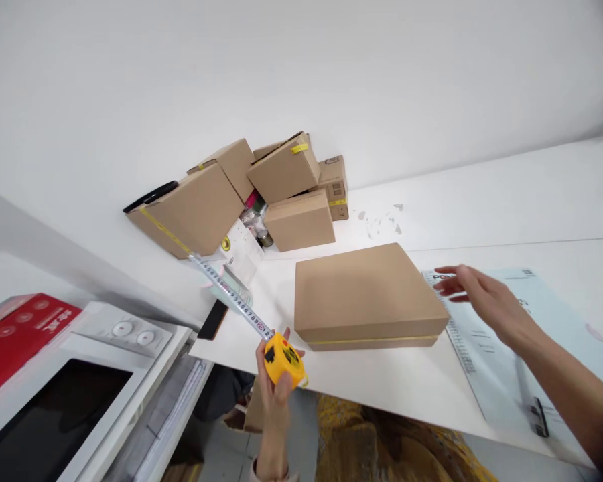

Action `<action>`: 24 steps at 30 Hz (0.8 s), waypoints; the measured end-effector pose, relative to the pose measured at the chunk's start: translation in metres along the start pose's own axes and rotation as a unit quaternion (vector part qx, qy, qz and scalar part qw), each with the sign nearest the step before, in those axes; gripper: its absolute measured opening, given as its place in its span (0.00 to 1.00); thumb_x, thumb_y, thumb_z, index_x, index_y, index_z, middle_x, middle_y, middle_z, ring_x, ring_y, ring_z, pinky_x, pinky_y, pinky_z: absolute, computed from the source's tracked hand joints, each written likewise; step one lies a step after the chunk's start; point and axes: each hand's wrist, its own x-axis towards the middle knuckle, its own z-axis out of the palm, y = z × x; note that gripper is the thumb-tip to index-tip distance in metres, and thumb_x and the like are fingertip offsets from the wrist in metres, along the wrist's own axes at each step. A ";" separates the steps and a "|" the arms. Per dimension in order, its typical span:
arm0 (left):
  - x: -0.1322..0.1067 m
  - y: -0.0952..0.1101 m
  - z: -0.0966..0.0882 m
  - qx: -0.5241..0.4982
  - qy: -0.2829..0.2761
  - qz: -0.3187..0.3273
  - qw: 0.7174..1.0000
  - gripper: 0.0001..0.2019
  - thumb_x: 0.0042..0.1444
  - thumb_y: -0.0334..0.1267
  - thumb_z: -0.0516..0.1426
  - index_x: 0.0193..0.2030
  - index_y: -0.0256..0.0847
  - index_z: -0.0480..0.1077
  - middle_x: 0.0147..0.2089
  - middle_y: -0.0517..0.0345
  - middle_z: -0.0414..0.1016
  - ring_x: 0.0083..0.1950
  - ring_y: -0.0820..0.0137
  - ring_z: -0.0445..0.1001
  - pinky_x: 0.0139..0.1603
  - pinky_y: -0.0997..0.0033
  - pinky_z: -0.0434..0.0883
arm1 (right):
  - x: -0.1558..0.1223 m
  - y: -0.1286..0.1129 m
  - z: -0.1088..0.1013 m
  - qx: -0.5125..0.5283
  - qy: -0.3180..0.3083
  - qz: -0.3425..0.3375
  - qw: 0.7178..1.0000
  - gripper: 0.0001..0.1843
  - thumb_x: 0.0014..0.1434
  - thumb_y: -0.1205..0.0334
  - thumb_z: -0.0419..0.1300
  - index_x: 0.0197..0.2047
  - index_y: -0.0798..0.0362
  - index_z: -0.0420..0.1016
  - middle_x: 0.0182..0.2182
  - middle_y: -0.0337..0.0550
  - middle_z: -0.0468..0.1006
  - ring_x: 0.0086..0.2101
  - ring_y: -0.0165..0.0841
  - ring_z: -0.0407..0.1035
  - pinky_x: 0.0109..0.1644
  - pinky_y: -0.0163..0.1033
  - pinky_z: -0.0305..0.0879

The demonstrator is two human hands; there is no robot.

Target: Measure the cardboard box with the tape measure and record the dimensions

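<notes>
My left hand (pixel 273 395) is wrapped round a yellow tape measure (pixel 284 361) near the table's front edge. Its metal blade (pixel 231 294) sticks out toward the far left, numbers facing up. In front of me a closed cardboard box (pixel 364 288) lies flat on the white table, with a yellow strip along its lower front side. To the right of this box my right hand (pixel 475 291) is raised, fingers stretched out and holding nothing. Beneath it lies a light blue printed sheet (pixel 502 335), with a black-capped pen (pixel 539 416) on it.
Several cardboard boxes (pixel 291 167) are stacked against the wall at the back left, with small packages among them. A white microwave (pixel 80 388) and a red box (pixel 25 335) stand on the left. A black flat object (pixel 213 320) lies at the table's left edge.
</notes>
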 end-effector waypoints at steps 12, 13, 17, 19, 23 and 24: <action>0.062 0.036 0.032 -0.064 -0.085 -0.004 0.994 0.34 0.44 0.60 0.69 0.56 0.49 0.71 0.52 0.53 0.77 0.46 0.55 0.82 0.46 0.56 0.78 | -0.021 -0.050 0.010 -0.089 0.040 -0.169 0.981 0.28 0.58 0.34 0.63 0.56 0.40 0.77 0.56 0.51 0.77 0.45 0.49 0.75 0.39 0.49 0.74; 0.065 0.041 0.036 -0.058 -0.089 0.004 0.994 0.33 0.45 0.59 0.69 0.56 0.48 0.71 0.53 0.53 0.77 0.46 0.55 0.82 0.47 0.56 0.78 | -0.015 -0.058 0.011 -0.100 0.043 -0.144 0.984 0.28 0.58 0.33 0.63 0.53 0.41 0.77 0.50 0.50 0.80 0.41 0.48 0.76 0.36 0.48 0.73; 0.047 0.055 0.049 -0.006 -0.094 0.065 0.993 0.37 0.46 0.57 0.71 0.60 0.49 0.67 0.54 0.50 0.78 0.44 0.56 0.82 0.44 0.59 0.79 | 0.005 -0.075 0.019 -0.126 0.045 -0.092 0.987 0.28 0.59 0.30 0.59 0.47 0.45 0.77 0.41 0.48 0.80 0.39 0.47 0.75 0.36 0.48 0.71; 0.023 0.056 0.051 -0.015 -0.137 0.048 0.989 0.42 0.44 0.59 0.73 0.64 0.49 0.65 0.55 0.47 0.79 0.42 0.56 0.82 0.41 0.61 0.79 | 0.009 -0.076 0.022 -0.132 0.064 -0.114 0.983 0.28 0.58 0.30 0.60 0.47 0.45 0.78 0.47 0.51 0.79 0.46 0.50 0.74 0.41 0.50 0.72; -0.025 0.033 0.053 -0.073 -0.317 -0.160 0.932 0.47 0.35 0.59 0.77 0.61 0.47 0.67 0.52 0.44 0.79 0.40 0.59 0.81 0.39 0.64 0.77 | 0.009 -0.077 0.022 -0.096 0.044 -0.131 0.986 0.26 0.60 0.33 0.60 0.49 0.43 0.78 0.52 0.50 0.78 0.48 0.49 0.74 0.44 0.51 0.72; -0.033 0.023 0.055 -0.079 -0.345 -0.202 0.913 0.47 0.32 0.58 0.78 0.60 0.47 0.68 0.51 0.45 0.79 0.39 0.61 0.81 0.39 0.66 0.76 | 0.008 -0.077 0.023 -0.083 0.032 -0.128 0.988 0.25 0.60 0.34 0.60 0.49 0.43 0.77 0.51 0.49 0.79 0.46 0.48 0.75 0.43 0.50 0.72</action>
